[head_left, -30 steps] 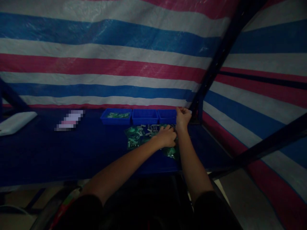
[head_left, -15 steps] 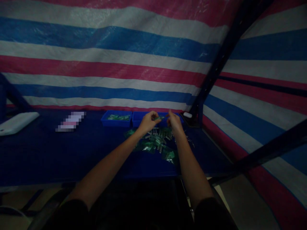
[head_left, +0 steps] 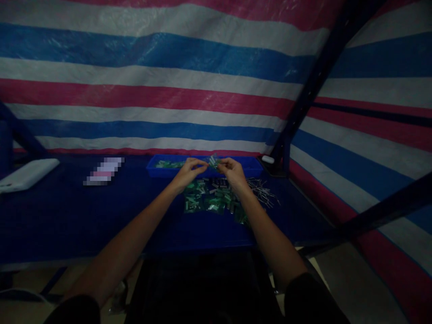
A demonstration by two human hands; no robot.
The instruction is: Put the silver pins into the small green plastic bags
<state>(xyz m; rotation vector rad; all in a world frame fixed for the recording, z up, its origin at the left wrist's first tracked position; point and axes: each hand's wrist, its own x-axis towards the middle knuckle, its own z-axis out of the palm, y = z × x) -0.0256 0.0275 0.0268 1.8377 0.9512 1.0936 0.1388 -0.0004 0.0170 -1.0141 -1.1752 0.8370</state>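
My left hand (head_left: 187, 171) and my right hand (head_left: 230, 172) are raised close together above the dark blue table (head_left: 101, 211). Both pinch one small green part (head_left: 213, 161) between their fingertips. Directly under the hands lies a pile of small green and grey parts (head_left: 211, 198). A row of blue trays (head_left: 162, 165) stands just behind the hands; the left tray holds green parts. A scatter of thin metal pins (head_left: 263, 193) lies to the right of my right hand.
A white flat object (head_left: 27, 173) lies at the table's far left, and a blurred patch (head_left: 103, 171) sits left of the trays. A small white object (head_left: 267, 159) rests by the dark shelf post (head_left: 303, 90). A striped tarp hangs behind and to the right.
My left hand rose from the pile and my right hand came back from the far right corner. They met in front of the trays and now pinch a green part together.
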